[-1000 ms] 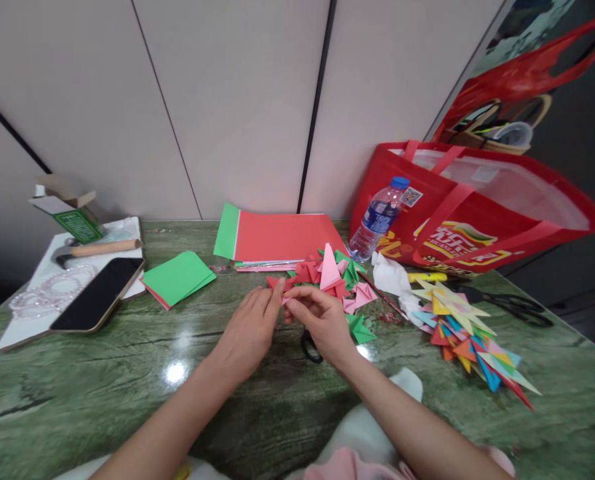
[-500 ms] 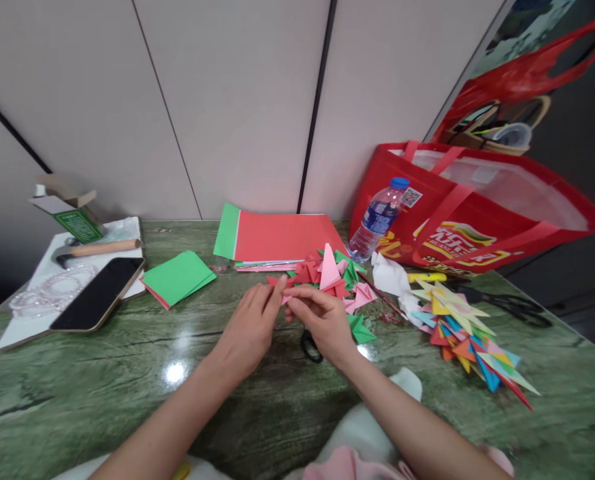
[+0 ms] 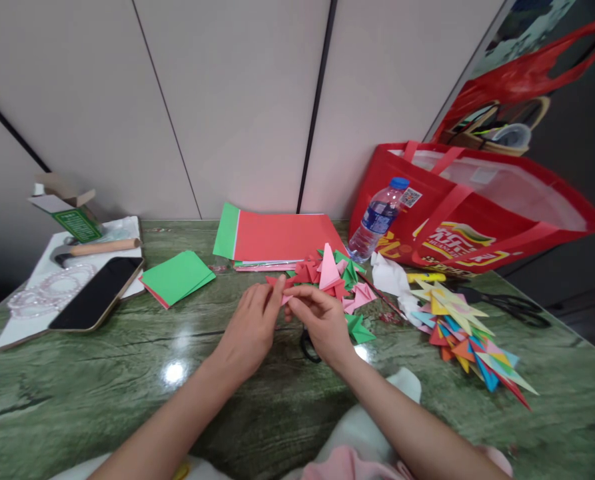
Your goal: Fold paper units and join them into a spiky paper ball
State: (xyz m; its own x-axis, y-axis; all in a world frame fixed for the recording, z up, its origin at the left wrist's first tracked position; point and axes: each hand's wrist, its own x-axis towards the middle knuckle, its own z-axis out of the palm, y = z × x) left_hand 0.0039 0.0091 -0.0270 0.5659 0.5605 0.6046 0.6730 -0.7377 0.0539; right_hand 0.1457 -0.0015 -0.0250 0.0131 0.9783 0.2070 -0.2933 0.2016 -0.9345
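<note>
My left hand (image 3: pixel 250 330) and my right hand (image 3: pixel 320 320) meet over the green marble table (image 3: pixel 102 373), both pinching a small pink folded paper piece (image 3: pixel 286 299) between their fingertips. Just beyond the fingers lies a heap of folded red, pink and green paper triangles (image 3: pixel 334 275). A black scissors handle (image 3: pixel 307 347) peeks out under my right hand.
Red and green paper sheets (image 3: pixel 277 237) lie at the back, a green square stack (image 3: pixel 177 277) to the left. A phone (image 3: pixel 97 293), beads and a hammer (image 3: pixel 94 249) rest on a white board. A bottle (image 3: pixel 377 220), red bag (image 3: pixel 477 213), multicoloured triangle pile (image 3: pixel 467 333) and scissors (image 3: pixel 512 305) are right.
</note>
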